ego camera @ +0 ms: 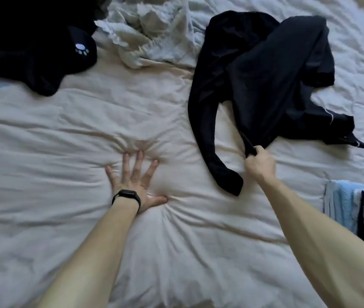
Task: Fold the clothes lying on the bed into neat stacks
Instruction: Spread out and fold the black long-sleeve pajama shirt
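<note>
The left hand (135,181) lies flat with fingers spread straight, pressing down into the cream duvet (65,152) of the bed so that the fabric puckers around the fingertips and thumb; a black band (126,197) circles its wrist. Up in the far left corner sits a heap of black clothing (27,50) bearing a small white paw print (81,50). To its right, at the top of the bed, a crumpled pale lace-edged garment (152,34) lies in loose folds. Further right a dark long-sleeved garment (265,70) sprawls unfolded, one sleeve trailing down toward the near side of the bed. The right hand (260,164) is curled tight around a bunched lower edge of this dark garment, gripping it. At the right edge of the bed, a folded blue-and-white striped textile (350,210) lies just beside the right forearm.
</note>
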`<action>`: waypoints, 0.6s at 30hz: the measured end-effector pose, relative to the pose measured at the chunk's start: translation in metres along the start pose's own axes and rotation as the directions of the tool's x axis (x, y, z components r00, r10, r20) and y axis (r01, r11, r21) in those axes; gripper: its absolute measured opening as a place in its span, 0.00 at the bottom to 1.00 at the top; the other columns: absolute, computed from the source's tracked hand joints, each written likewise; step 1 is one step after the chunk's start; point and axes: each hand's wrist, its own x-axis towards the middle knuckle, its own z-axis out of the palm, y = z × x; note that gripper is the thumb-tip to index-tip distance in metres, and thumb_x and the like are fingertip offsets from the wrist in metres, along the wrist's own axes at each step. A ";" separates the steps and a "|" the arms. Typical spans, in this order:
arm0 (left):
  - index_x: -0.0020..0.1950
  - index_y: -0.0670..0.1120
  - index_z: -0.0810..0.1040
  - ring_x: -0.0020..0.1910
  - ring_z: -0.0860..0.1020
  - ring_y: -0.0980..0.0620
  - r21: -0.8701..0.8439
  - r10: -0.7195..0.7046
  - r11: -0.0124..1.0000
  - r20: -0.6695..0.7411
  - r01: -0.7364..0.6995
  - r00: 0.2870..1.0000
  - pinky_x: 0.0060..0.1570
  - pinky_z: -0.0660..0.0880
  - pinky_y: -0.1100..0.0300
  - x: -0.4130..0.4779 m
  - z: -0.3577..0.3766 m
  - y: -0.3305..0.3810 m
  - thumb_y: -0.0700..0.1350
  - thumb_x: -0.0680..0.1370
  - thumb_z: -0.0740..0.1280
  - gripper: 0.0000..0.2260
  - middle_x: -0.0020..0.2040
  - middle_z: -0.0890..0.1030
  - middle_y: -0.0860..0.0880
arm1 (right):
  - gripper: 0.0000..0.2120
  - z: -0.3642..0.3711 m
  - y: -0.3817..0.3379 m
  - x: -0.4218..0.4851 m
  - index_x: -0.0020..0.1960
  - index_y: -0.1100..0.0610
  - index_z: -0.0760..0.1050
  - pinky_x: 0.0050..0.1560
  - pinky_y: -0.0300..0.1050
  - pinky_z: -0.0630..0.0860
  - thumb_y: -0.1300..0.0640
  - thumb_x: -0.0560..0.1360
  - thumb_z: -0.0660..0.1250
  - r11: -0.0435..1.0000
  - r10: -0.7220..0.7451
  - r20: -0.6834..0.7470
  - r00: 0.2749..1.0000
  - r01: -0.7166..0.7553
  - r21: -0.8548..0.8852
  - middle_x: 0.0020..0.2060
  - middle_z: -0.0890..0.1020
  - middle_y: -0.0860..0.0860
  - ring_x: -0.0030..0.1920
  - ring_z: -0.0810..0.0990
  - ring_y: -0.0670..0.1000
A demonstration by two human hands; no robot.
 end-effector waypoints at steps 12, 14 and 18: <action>0.80 0.57 0.52 0.72 0.67 0.43 -0.373 0.154 0.917 0.000 -0.143 0.988 0.70 0.66 0.50 -0.116 -0.126 0.009 0.61 0.73 0.70 0.41 0.75 0.66 0.45 | 0.09 -0.100 -0.002 -0.247 0.49 0.51 0.76 0.41 0.49 0.80 0.62 0.82 0.60 0.836 -0.205 0.205 0.957 0.062 0.545 0.38 0.78 0.50 0.31 0.79 0.43; 0.80 0.61 0.48 0.76 0.62 0.44 -0.352 0.285 0.876 -0.176 -0.331 0.942 0.73 0.61 0.52 -0.169 -0.150 0.029 0.60 0.72 0.73 0.45 0.78 0.61 0.47 | 0.08 -0.126 -0.004 -0.280 0.48 0.51 0.76 0.43 0.48 0.80 0.61 0.82 0.61 0.841 -0.279 0.212 0.937 0.132 0.524 0.37 0.79 0.49 0.33 0.79 0.44; 0.75 0.63 0.66 0.73 0.66 0.45 -0.159 0.523 0.751 -0.449 -0.641 0.724 0.70 0.64 0.52 -0.250 -0.196 0.065 0.57 0.72 0.75 0.34 0.78 0.63 0.46 | 0.08 -0.189 -0.005 -0.332 0.44 0.50 0.74 0.38 0.44 0.77 0.59 0.81 0.62 0.852 -0.419 0.223 0.880 0.296 0.432 0.34 0.78 0.48 0.32 0.77 0.45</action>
